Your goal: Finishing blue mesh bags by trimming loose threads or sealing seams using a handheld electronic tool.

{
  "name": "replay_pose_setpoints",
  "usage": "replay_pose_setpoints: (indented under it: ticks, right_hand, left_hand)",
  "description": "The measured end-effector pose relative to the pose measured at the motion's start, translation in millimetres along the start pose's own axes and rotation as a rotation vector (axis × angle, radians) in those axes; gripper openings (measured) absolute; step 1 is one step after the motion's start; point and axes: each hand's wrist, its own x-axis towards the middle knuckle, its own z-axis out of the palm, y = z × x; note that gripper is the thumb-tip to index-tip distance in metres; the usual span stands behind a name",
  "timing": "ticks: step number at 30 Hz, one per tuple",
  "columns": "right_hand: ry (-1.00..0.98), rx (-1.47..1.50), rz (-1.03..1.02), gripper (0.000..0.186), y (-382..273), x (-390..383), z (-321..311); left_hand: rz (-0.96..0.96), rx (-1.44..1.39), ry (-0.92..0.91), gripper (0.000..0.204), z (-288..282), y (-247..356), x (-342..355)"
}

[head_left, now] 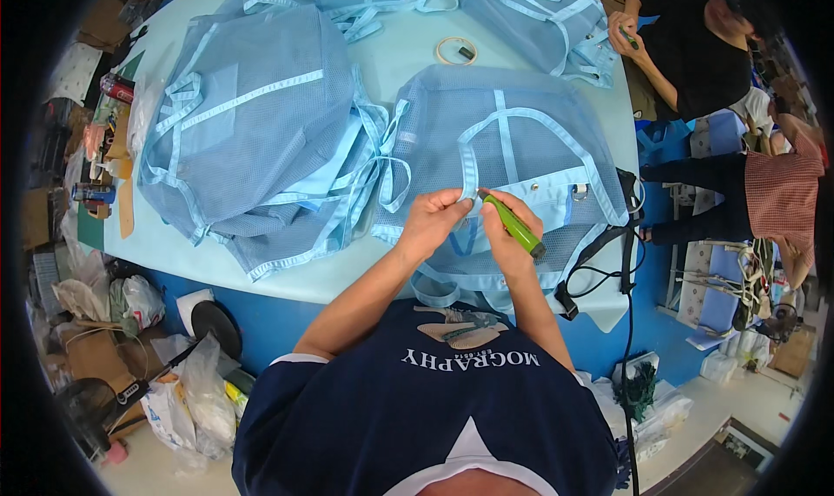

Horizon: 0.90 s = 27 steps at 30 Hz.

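Note:
A blue mesh bag lies on the table in front of me, with a light blue fabric strap looped over it. My left hand pinches that strap near its lower end, fingertips pressed together. Wrapped in my right hand is a thick green handheld tool with a dark butt end. Its narrow tip points at the strap, close by my left fingertips; whether it touches the cloth I cannot tell. A pale blue band with a metal snap runs across the bag just beyond my right hand.
A pile of blue mesh bags covers the table's left part; more mesh bags lie at the back. A round wooden hoop sits between. Black cable hangs over the right edge. A co-worker stands at the far right, another person behind.

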Motion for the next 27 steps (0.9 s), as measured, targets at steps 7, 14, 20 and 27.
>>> replay_pose_setpoints:
  ticks: [7, 14, 20, 27]
  right_hand:
    - [0.015, 0.007, -0.099, 0.018, 9.7, -3.3, -1.5]
    - [0.016, 0.031, -0.214, 0.020, 18.6, -6.8, 9.0]
    - [-0.030, 0.029, -0.116, 0.019, 17.2, -8.3, 7.7]
    - [-0.048, -0.015, -0.040, 0.020, 15.8, -11.6, 4.7]
  left_hand:
    - [0.086, -0.036, 0.048, 0.017, 9.1, -2.0, -3.6]
    - [0.054, -0.038, 0.041, 0.016, 1.4, -5.0, -5.9]
    - [0.055, -0.075, 0.038, 0.018, 0.1, -4.1, -12.9]
    - [0.067, -0.059, 0.036, 0.021, -0.4, -12.8, -13.1]
